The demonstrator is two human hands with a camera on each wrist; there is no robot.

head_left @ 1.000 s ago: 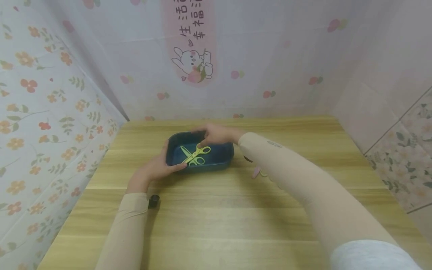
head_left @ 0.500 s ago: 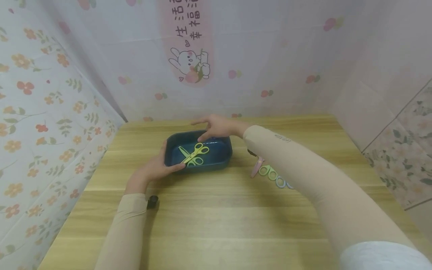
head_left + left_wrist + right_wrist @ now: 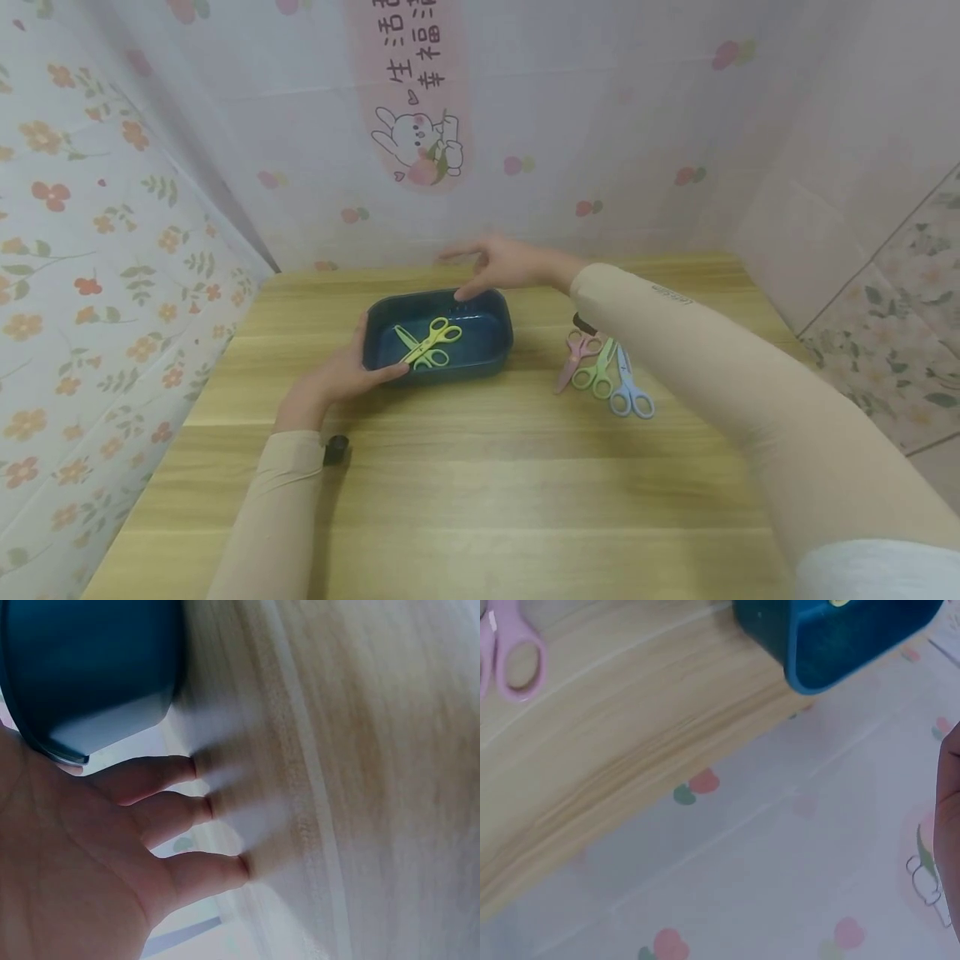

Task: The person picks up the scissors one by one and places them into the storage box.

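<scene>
Tray (image 3: 480, 363), toward back edge of surface (image 3: 480, 483); inside, yellow scissors (image 3: 430, 341) across green scissors (image 3: 406, 337). Left hand (image 3: 348, 372): gripping tray's left end, thumb at front rim. Right hand (image 3: 512, 262): empty, fingers outstretched above back rim.

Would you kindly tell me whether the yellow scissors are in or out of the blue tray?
In: the head view shows the yellow scissors lying inside the blue tray, crossing a green pair.

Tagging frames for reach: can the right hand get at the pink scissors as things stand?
Likely yes. The right hand looks empty near the far rim of the blue bin; the pink scissors lie outside it on the table, nothing seen on top. It would need to draw back first.
</scene>
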